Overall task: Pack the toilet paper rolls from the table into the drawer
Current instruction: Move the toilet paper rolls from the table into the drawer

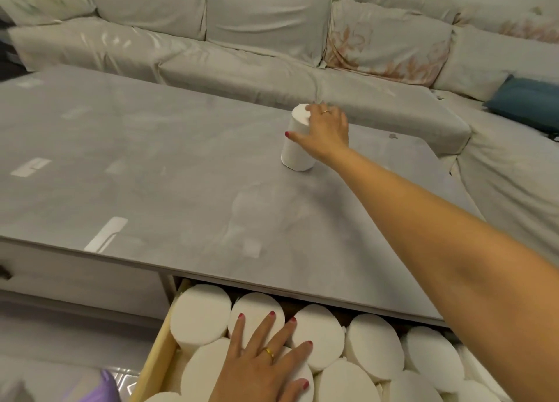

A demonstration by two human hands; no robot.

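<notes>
Head view: right grip [323, 129] clasps upright roll [298, 143]; left grip [266, 362] flat.

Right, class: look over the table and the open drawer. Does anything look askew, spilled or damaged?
Nothing stands out. One toilet paper roll stands upright on the table, gripped by the right hand. The rolls in the drawer stand packed on end, the left hand flat on them.
</notes>
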